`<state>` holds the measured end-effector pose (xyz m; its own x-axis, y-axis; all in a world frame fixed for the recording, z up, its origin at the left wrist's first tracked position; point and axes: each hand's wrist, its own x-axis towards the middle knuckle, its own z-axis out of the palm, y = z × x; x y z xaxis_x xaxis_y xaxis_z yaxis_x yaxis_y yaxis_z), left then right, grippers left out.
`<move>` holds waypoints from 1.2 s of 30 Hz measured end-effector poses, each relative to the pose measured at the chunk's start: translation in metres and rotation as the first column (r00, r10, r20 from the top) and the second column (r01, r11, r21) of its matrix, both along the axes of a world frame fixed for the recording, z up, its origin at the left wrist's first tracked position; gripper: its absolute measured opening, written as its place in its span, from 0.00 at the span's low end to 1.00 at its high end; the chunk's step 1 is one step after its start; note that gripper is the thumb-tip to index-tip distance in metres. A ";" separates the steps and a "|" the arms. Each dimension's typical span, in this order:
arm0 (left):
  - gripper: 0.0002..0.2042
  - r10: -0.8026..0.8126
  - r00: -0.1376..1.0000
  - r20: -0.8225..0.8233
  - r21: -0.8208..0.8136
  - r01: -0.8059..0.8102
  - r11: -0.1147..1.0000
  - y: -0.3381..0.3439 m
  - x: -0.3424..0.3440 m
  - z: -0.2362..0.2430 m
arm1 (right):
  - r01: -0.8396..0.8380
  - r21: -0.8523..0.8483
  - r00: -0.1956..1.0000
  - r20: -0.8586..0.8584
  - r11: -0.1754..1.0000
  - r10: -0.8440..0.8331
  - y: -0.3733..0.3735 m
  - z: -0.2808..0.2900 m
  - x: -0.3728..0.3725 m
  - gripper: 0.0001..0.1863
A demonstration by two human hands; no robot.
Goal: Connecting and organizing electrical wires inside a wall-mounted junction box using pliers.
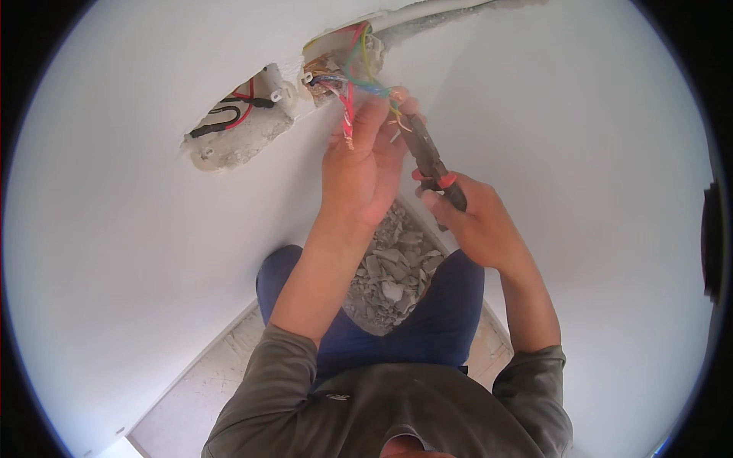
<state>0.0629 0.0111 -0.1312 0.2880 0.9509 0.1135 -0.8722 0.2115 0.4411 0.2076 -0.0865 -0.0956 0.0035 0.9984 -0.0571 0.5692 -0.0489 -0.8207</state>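
My left hand (353,172) is raised at the wall, its fingers pinched round blue and green-yellow wires (374,87) whose bare copper ends stick out past the fingertips. My right hand (479,221) grips a pair of pliers (429,159) by its red and black handles. The plier jaws are right beside the copper ends; whether they bite on them I cannot tell. A bundle of red wires (349,114) with a twisted bare copper tip hangs in front of my left hand. All these wires come out of a rough wall cavity (317,52).
Left of it, a second cavity (243,143) holds red and black wires with black-taped ends. A pale conduit (420,11) runs from the upper cavity along a chased groove. Grey rubble (391,278) lies in the corner between my knees. White walls meet there on both sides.
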 end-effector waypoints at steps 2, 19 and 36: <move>0.13 -0.015 1.000 -0.007 -0.002 0.015 1.000 0.000 0.001 -0.002 | -0.005 -0.094 1.000 -0.011 0.996 0.004 -0.001 0.005 0.005 0.17; 0.12 -0.090 0.995 0.034 0.036 0.088 0.995 0.002 -0.005 -0.007 | -0.144 -0.098 0.984 0.092 0.985 0.153 0.016 0.009 0.012 0.16; 0.15 -0.008 0.998 -0.055 0.019 0.009 1.000 0.003 0.001 0.001 | 0.057 -0.031 0.983 -0.174 0.998 -0.061 -0.014 -0.016 -0.024 0.21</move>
<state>0.0640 0.0136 -0.1305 0.3022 0.9463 0.1152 -0.8447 0.2098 0.4923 0.1833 -0.1006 -0.1115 0.0502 0.9949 -0.0875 0.4123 -0.1005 -0.9055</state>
